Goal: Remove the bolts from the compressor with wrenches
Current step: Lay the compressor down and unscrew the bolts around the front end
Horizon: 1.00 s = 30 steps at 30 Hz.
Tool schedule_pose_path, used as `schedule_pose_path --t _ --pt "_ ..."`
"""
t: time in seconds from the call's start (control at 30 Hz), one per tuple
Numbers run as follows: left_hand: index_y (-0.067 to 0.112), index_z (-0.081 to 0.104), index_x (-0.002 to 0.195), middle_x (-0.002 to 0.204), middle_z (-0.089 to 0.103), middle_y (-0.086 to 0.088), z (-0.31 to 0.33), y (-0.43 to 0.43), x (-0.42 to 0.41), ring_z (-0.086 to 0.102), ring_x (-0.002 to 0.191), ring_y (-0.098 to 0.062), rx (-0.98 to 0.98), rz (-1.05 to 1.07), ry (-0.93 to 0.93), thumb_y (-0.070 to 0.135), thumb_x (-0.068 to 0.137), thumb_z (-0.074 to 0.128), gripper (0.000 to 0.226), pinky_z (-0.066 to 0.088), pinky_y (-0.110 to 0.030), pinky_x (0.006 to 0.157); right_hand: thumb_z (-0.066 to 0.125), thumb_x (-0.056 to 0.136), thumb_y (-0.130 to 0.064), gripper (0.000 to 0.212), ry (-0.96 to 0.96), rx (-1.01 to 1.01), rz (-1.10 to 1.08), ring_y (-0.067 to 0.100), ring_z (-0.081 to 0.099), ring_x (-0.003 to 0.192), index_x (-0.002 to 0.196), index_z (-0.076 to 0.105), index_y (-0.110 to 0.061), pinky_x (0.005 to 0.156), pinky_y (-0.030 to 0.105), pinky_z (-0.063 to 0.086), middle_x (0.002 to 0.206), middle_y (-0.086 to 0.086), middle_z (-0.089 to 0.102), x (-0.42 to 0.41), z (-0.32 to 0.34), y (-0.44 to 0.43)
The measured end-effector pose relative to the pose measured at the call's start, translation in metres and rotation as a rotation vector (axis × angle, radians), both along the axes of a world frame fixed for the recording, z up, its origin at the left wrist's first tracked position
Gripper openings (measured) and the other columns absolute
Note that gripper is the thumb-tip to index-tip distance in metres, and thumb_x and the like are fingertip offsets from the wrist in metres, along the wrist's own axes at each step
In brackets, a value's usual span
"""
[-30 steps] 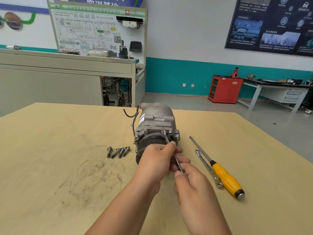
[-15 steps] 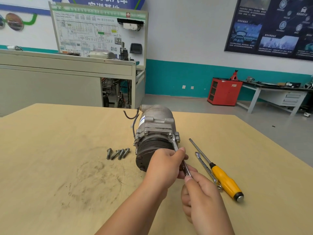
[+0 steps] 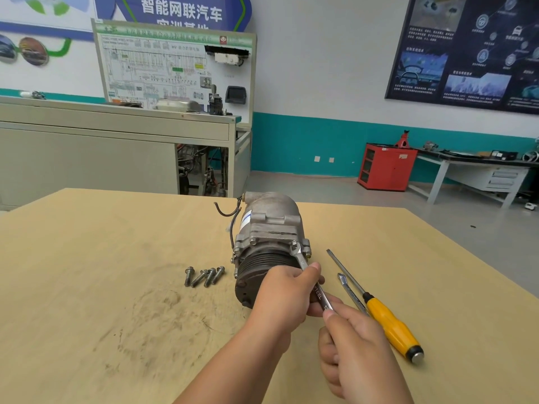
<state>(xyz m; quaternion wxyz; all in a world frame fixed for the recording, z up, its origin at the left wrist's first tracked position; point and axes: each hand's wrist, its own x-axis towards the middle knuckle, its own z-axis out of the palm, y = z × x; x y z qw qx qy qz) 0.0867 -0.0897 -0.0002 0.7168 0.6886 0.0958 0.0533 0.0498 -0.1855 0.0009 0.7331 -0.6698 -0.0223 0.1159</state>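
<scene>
Right hand (image 3: 358, 354) on flat steel wrench (image 3: 317, 291)

Just two bare hands in shot, the left hand (image 3: 287, 293) and the right hand (image 3: 358, 354), each on a bare forearm that's uncovered all the way to the bottom edge. The thumbnails look short and plain. The fingers (image 3: 329, 363) are bare skin too.
</scene>
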Motion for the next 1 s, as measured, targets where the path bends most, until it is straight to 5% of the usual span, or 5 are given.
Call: schedule_pose_path --t 0.2,0.43,0.67,1.0 --pt "0.000 0.069 0.091 0.041 0.057 0.005 0.0010 0.0010 0.0004 0.046 0.031 -0.003 0.008 -0.011 0.009 0.030 0.096 0.050 0.035 0.029 -0.013 0.038 0.035 0.099 -0.006 0.036 0.071 0.095 -0.037 0.005 0.019 0.027 0.083 0.062 -0.024 0.031 0.010 0.018 0.040 -0.001 0.023 -0.0017 0.0026 0.0031" --pt "0.002 0.070 0.088 0.055 0.063 0.000 -0.0026 0.0013 0.0019 0.051 0.036 -0.004 0.003 0.034 -0.023 0.031 0.095 0.051 0.036 0.033 -0.011 0.039 0.036 0.098 -0.005 0.036 0.047 0.054 -0.029 0.005 0.020 0.026 0.085 0.062 -0.025 0.032 0.010 0.019 0.037 -0.002 0.025 -0.0006 0.0042 0.0023" --pt "0.001 0.070 0.088 0.042 0.056 0.005 -0.0028 -0.0007 -0.0007 0.049 0.033 -0.004 0.001 0.012 -0.015 0.030 0.096 0.051 0.036 0.031 -0.010 0.037 0.034 0.099 -0.006 0.032 0.072 0.057 -0.006 0.005 0.020 0.026 0.101 0.066 -0.014 0.032 0.010 0.018 0.038 -0.002 0.024 -0.0024 0.0018 -0.0004" --pt "0.000 0.069 0.089 0.041 0.058 0.004 0.0005 -0.0020 0.0011 0.051 0.034 -0.003 -0.002 0.014 -0.018 0.029 0.096 0.050 0.035 0.031 -0.009 0.037 0.035 0.099 -0.007 0.032 0.080 0.090 -0.015 0.006 0.019 0.026 0.089 0.064 -0.019 0.033 0.008 0.018 0.040 -0.001 0.024 0.0022 0.0011 -0.0019"
